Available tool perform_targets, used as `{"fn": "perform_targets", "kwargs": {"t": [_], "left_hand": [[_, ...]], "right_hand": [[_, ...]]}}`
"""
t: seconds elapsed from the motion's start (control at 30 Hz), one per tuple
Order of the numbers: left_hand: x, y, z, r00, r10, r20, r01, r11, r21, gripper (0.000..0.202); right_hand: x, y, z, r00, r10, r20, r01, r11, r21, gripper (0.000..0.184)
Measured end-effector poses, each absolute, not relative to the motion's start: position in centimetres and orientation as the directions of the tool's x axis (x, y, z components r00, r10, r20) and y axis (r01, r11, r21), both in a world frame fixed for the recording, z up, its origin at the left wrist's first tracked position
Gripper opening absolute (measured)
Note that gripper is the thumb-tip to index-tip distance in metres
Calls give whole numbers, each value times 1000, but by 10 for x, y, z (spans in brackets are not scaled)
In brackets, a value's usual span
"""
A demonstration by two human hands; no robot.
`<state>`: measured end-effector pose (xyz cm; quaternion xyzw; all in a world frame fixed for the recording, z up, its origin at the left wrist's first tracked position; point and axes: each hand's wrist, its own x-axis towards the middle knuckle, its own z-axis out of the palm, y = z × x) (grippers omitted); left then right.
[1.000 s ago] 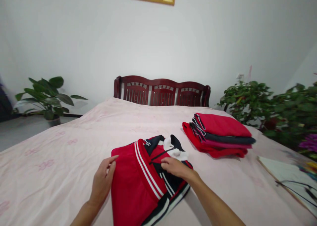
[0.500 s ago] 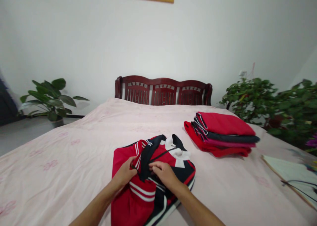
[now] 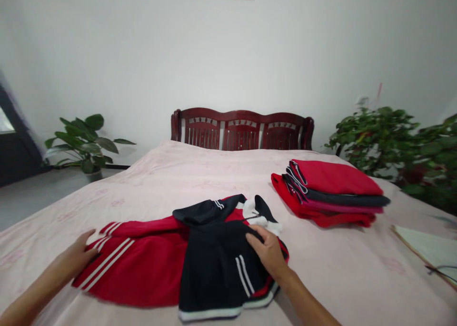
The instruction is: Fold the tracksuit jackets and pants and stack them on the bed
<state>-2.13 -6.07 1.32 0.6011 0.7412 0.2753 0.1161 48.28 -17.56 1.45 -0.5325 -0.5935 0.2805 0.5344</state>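
Note:
A red, navy and white jacket (image 3: 221, 254) lies partly spread on the bed in front of me. Its white collar (image 3: 255, 212) points to the far right, and double white stripes cross the red and navy parts. My left hand (image 3: 80, 254) grips the red striped end (image 3: 107, 259) at the far left of the jacket, its thumb and forefinger on either side of the edge. On the navy cloth just below the collar is my right hand (image 3: 269, 250), thumb and forefinger close together on the fabric. Its other fingertips are hidden.
A stack of folded red and dark clothes (image 3: 335, 188) sits on the pink bedsheet (image 3: 200, 173) to the right. Farther right lies a pale flat board or book (image 3: 424, 250) with a dark cord. Behind the bed stands a dark red wooden bench back (image 3: 243, 131); potted plants (image 3: 85, 145) flank it.
My left hand has moved left, and a red striped part of the jacket now stretches out that way. My right hand has shifted right toward the collar; the navy part is spread flatter.

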Motion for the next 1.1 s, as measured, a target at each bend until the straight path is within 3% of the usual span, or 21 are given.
{"fn": "perform_targets", "kwargs": {"t": [0.07, 0.1, 0.2, 0.3, 0.4, 0.5, 0.57, 0.73, 0.9, 1.0, 1.1], "left_hand": [[-16, -62, 8, -155, 967, 203, 937, 78, 341, 50], [-3, -65, 10, -86, 974, 209, 949, 17, 314, 52], [61, -78, 23, 214, 942, 258, 880, -300, 367, 61], [133, -88, 30, 491, 860, 141, 802, -509, 312, 78], [177, -81, 23, 430, 903, -9, 892, -423, 159, 92], [189, -65, 10, 296, 949, -104, 951, -283, 124, 101], [190, -58, 4, 252, 963, -94, 959, -236, 155, 95], [193, -65, -4, 224, 974, -36, 950, -211, 229, 45], [185, -58, 8, 261, 965, -36, 892, -227, 391, 23], [169, -49, 29, 265, 964, -27, 801, -205, 562, 32], [153, -51, 48, 223, 974, 28, 528, -145, 837, 51]], "right_hand": [[494, -177, 5, 318, 897, 306, 208, 249, -946, 34], [498, -177, -1, 373, 889, 267, 145, 228, -963, 37], [506, -175, -20, 423, 892, 159, 46, 154, -987, 40], [506, -177, -29, 435, 886, 158, -21, 185, -983, 37], [503, -184, -27, 458, 877, 146, -127, 227, -966, 33], [502, -190, -24, 480, 867, 137, -134, 227, -965, 31], [503, -191, -24, 499, 852, 156, -92, 231, -969, 32], [505, -187, -24, 521, 825, 220, 32, 239, -971, 31], [519, -185, -22, 613, 748, 255, 110, 239, -965, 33], [534, -183, -24, 684, 693, 227, 70, 247, -967, 37], [547, -180, -27, 743, 641, 191, 54, 227, -972, 35]]}}
